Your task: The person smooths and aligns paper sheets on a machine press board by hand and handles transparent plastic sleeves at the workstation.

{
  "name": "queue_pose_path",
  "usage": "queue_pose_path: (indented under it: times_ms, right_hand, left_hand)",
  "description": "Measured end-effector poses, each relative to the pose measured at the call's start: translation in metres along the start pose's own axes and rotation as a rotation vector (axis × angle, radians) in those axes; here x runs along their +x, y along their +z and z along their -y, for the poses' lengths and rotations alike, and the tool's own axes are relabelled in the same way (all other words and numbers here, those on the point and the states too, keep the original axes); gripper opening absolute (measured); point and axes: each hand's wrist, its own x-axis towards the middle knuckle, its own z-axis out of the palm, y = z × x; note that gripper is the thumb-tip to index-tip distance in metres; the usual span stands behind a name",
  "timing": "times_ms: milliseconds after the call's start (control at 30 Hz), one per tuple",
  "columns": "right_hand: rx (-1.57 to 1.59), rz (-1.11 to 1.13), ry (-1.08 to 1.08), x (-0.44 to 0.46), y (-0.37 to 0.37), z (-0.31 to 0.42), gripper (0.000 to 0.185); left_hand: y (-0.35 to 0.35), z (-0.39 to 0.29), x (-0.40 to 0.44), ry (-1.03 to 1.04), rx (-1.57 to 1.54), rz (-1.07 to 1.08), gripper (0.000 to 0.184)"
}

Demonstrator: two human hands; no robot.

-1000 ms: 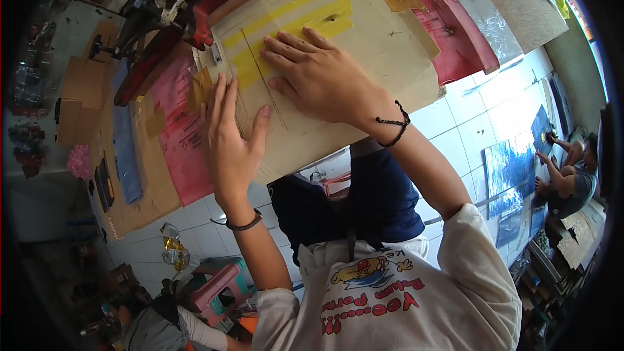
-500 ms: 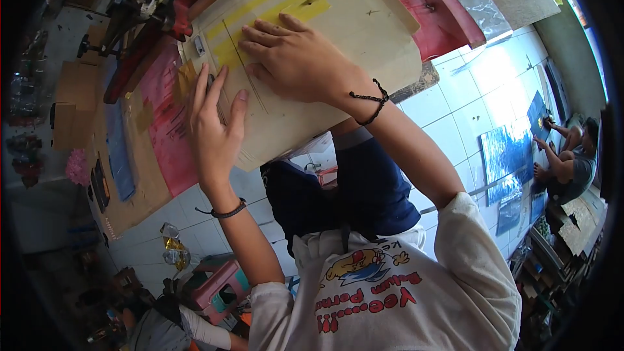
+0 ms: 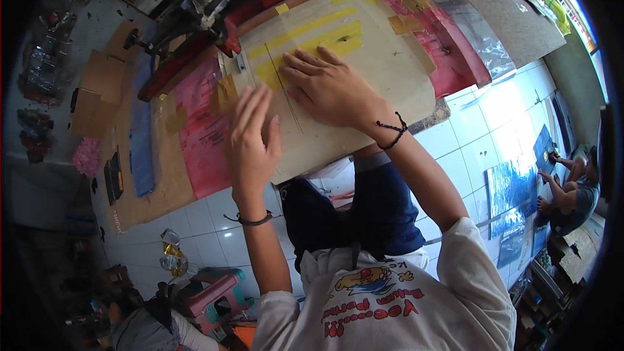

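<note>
A beige sheet (image 3: 383,84) with yellow tape strips (image 3: 344,36) and a long dark line lies on the work table. My right hand (image 3: 331,88) rests palm down on it, fingers spread across the lower tape strip near the line. At the sheet's left edge is my left hand (image 3: 253,140), its fingers extended and slightly blurred, beside a piece of brown tape (image 3: 225,93). Neither hand holds anything. A small metal piece (image 3: 241,63) sits at the sheet's upper left, above my left hand.
A red frame bar (image 3: 179,65) with a clamp (image 3: 227,36) crosses behind the sheet. Red film (image 3: 201,136) and blue film (image 3: 142,149) lie leftward. One person (image 3: 569,195) crouches at right; another person (image 3: 146,328) is at lower left. A pink-green stool (image 3: 211,299) stands below.
The whole view has shifted, so the table sits farther right and lower in it. My left hand's fingers have moved slightly at the sheet's edge; my right hand stays flat on the sheet.
</note>
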Motion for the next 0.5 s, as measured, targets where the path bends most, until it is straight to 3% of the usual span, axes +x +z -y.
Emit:
queue_pose_path:
  times_ms: [67,167,500]
  right_hand:
    - [0.008,0.004,0.002,0.0,-0.001,0.0,0.046]
    - [0.021,0.007,0.001,0.0,-0.003,0.001,0.045]
    - [0.011,0.042,0.007,0.003,-0.014,0.006,0.044]
  left_hand:
    - [-0.003,-0.003,-0.006,-0.063,-0.115,0.079,0.025]
    - [-0.002,-0.006,-0.005,0.005,-0.12,-0.002,0.019]
    - [-0.004,-0.005,-0.004,-0.018,-0.129,-0.023,0.018]
